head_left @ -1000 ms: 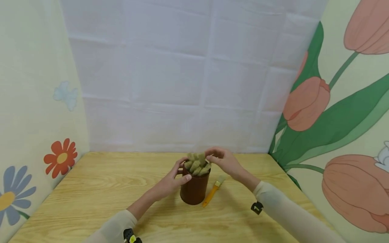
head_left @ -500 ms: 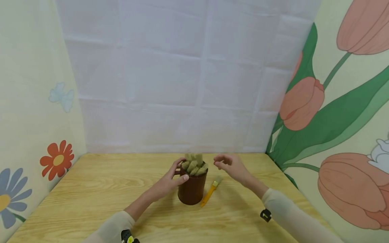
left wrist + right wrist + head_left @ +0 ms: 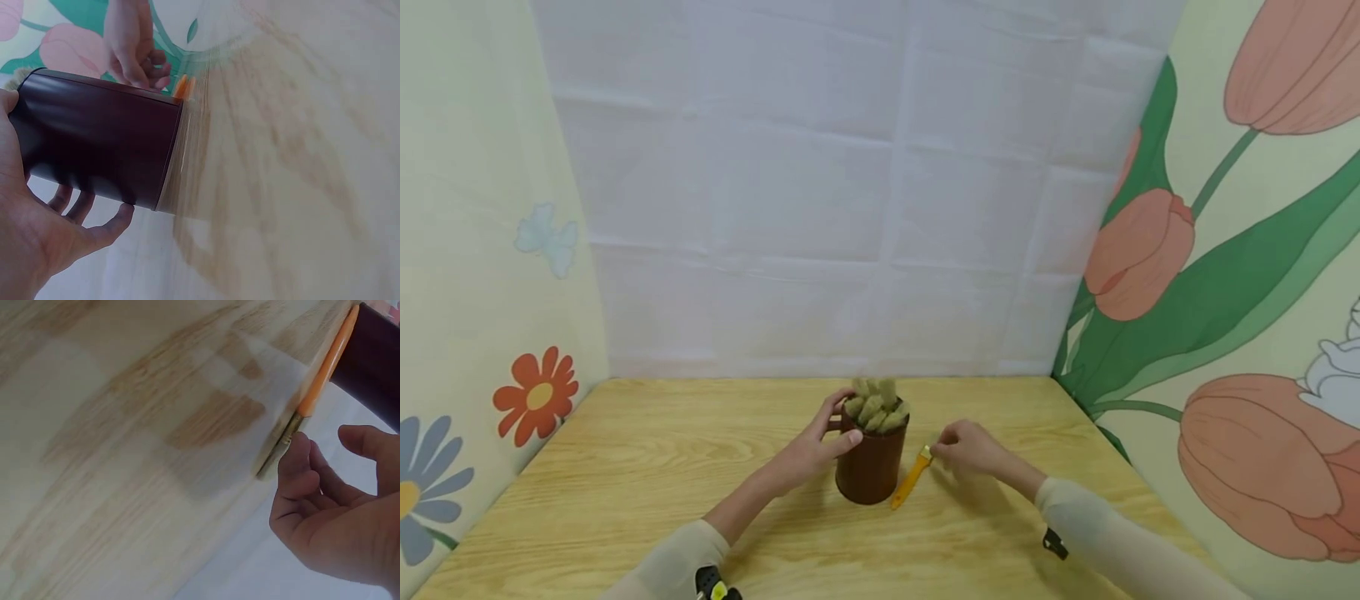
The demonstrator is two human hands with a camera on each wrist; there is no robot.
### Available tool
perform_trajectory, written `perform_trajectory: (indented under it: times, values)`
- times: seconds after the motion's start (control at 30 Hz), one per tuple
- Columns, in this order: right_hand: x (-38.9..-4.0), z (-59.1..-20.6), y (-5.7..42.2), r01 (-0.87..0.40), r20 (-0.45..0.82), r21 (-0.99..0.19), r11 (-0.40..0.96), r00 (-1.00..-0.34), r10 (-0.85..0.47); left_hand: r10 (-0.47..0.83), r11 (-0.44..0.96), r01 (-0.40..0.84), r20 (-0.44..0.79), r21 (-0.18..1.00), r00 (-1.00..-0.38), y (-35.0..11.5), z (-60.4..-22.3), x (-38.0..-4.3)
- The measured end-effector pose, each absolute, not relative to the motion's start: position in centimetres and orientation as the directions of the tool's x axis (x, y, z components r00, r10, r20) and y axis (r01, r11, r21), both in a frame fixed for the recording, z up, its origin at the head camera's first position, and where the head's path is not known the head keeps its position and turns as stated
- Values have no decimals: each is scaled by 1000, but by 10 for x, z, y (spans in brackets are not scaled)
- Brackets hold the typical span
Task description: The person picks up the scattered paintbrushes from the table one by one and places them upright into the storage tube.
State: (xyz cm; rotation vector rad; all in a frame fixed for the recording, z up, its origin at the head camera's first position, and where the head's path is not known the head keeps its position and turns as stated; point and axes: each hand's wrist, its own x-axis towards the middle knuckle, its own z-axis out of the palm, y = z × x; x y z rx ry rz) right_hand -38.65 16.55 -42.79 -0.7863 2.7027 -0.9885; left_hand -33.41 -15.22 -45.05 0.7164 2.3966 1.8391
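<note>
A dark brown mug (image 3: 868,468) stands upright on the table, with several lumpy olive-tan pieces (image 3: 874,408) heaped above its rim. My left hand (image 3: 811,455) holds the mug from its handle side, thumb near the rim; the left wrist view shows fingers curled along its wall. Right of the mug lies a flat paintbrush (image 3: 911,480) with an orange handle and a metal ferrule. My right hand (image 3: 973,450) is low beside its bristle end. In the right wrist view, bent fingertips reach the brush's ferrule (image 3: 290,428) while the thumb stays apart; firm contact is unclear.
The wood-grain table (image 3: 700,433) extends to either side of the mug. A creased white cloth (image 3: 820,208) hangs behind it. Flower-printed panels (image 3: 1247,275) close in the sides.
My right hand has left the pieces at the mug's rim, drawn back to the right, then lowered to the paintbrush. My left hand keeps its hold on the mug.
</note>
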Motion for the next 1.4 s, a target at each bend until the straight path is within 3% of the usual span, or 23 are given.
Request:
perform_trajectory:
  times: [0.2,0.83,1.4]
  values:
    - [-392,-435,157,-367,-7,-602,709,-886,-464,382,184,324,237,928,-894,-153,-451,-334]
    - [-404,-443,136,-326,66,-635,700,-926,-371,386,173,349,263,921,-884,-152,-450,-334]
    - [-412,-465,136,-149,34,-891,429,-964,-264,377,146,340,265,929,-887,-152,-451,-334]
